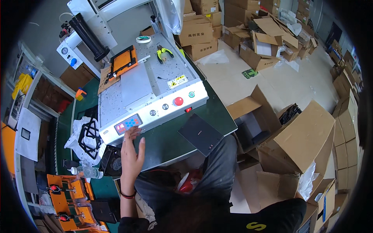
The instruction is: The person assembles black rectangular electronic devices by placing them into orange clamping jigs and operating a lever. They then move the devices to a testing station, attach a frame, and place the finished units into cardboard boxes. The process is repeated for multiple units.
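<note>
My left hand point(132, 150) reaches up to the front of a white bench machine point(163, 110). Its fingertips are at the lower edge of the lit control panel point(128, 124), with thumb spread away and nothing held. Whether the fingers touch the keys I cannot tell. To the right of that hand, a thin black tablet-like panel point(200, 134) lies at the green table's edge, its near corner over my leg. A red knob point(178, 101) and several round buttons line the machine's front. My right hand is out of view; only a dark sleeve point(285, 213) shows at lower right.
On the machine bed lie an orange frame fixture point(123, 62), yellow-green pliers point(164, 54) and a tape roll point(143, 39). Black frames point(90, 136) and a clear bottle point(87, 172) sit at left. Open cardboard boxes point(299, 136) stand on the right.
</note>
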Action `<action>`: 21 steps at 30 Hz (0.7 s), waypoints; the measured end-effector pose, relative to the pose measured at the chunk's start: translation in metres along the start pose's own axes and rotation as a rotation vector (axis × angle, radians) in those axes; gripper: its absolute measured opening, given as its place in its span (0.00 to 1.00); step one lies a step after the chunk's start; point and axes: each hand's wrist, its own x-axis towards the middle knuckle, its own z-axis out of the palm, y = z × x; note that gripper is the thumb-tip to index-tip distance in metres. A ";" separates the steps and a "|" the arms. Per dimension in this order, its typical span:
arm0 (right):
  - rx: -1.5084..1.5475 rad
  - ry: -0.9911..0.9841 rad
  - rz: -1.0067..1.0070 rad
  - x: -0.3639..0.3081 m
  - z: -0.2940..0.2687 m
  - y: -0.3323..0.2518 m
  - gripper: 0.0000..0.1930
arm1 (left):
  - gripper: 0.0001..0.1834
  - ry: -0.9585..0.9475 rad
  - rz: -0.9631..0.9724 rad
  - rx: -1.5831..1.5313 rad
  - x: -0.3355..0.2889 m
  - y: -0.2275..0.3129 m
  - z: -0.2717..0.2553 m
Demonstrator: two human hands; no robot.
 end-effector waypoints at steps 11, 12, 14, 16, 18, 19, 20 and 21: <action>0.020 -0.006 0.004 -0.024 -0.003 0.024 0.23 | 0.14 0.050 -0.112 0.086 -0.006 -0.021 -0.036; 0.021 -0.005 0.000 -0.025 -0.003 0.024 0.23 | 0.13 0.062 -0.052 0.028 0.003 -0.024 -0.038; 0.020 -0.004 0.000 -0.031 -0.006 0.028 0.24 | 0.14 0.082 -0.041 0.029 0.013 -0.020 -0.042; 0.032 -0.005 -0.005 -0.038 -0.005 0.033 0.24 | 0.15 0.066 -0.036 0.031 0.018 -0.012 -0.043; 0.039 -0.009 -0.017 -0.041 -0.001 0.036 0.24 | 0.15 0.064 -0.031 0.010 0.020 -0.008 -0.041; 0.048 -0.004 -0.023 -0.045 0.000 0.040 0.25 | 0.16 0.055 -0.024 -0.022 0.022 -0.006 -0.033; 0.056 -0.007 -0.035 -0.051 0.000 0.044 0.25 | 0.16 0.036 -0.013 -0.056 0.021 -0.004 -0.026; 0.061 -0.017 -0.065 -0.050 0.000 0.045 0.25 | 0.17 0.030 -0.013 -0.093 0.016 -0.007 -0.022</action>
